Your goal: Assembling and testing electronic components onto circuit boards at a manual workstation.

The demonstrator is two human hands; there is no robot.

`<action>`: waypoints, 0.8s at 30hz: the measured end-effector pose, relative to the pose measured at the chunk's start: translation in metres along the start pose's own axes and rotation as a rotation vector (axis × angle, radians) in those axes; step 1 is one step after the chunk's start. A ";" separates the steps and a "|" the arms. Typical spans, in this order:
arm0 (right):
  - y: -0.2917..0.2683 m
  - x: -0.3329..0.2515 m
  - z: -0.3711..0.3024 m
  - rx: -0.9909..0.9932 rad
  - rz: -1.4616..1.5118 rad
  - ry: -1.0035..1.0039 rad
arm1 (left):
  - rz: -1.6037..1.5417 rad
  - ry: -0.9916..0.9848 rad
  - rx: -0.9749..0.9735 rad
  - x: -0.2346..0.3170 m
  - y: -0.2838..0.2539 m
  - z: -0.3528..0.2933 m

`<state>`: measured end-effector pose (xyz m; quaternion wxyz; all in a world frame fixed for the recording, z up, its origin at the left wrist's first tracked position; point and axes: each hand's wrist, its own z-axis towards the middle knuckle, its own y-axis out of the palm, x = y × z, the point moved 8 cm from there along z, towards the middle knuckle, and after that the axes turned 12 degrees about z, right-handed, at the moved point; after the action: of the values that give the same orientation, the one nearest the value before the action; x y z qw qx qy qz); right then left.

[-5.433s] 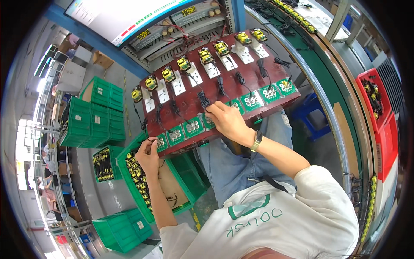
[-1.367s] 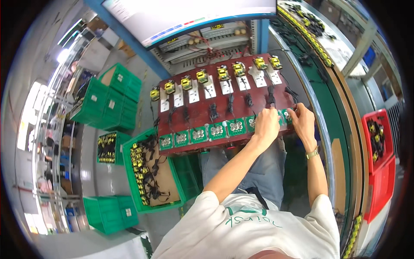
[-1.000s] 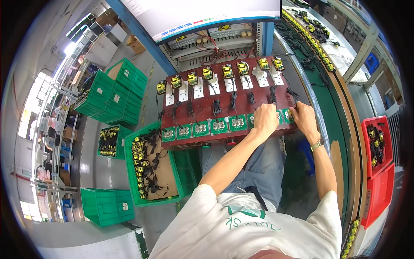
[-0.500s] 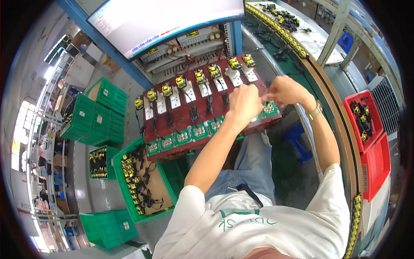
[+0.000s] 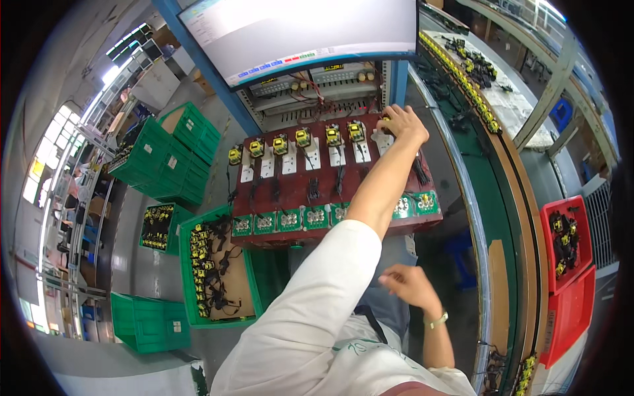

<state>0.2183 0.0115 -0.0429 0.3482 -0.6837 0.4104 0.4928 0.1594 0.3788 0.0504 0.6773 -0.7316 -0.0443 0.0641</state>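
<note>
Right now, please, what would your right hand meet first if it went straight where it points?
The right hand would probably meet the white left sleeve first, though depth is unclear.

Left hand (image 5: 407, 124) covering the upper part of a white socket plate (image 5: 381, 142) at the far right corner of the red box (image 5: 287, 185); grip not showing clearly. Left forearm (image 5: 382, 181) crossing the near edge, blocking part of the rows of green circuit boards (image 5: 316, 215) and black cable bundles (image 5: 314, 190). Right hand (image 5: 413, 286) curling its fingers partly out of sight, leaving any contents unclear. Screen (image 5: 304, 33) running off the view's upper edge, its small lettering blurring. White shirt (image 5: 277, 350) running off the lower edge.
</note>
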 end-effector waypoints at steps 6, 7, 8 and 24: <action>0.057 0.060 -0.032 -0.142 0.011 0.072 | -0.119 0.034 0.078 0.009 0.005 0.007; 0.064 0.061 -0.036 -0.177 -0.020 0.057 | -0.125 0.023 0.101 0.005 0.006 0.009; 0.070 0.063 -0.038 -0.215 -0.053 0.039 | -0.123 0.034 0.095 0.003 0.005 0.009; 0.044 -0.080 -0.078 0.567 0.075 -0.888 | -0.571 0.268 1.056 -0.270 -0.205 -0.329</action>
<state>0.1944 -0.0583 0.0518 0.6421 -0.2729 0.3648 0.6165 -0.0528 0.0301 0.2880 0.9383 -0.2580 -0.1153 -0.1991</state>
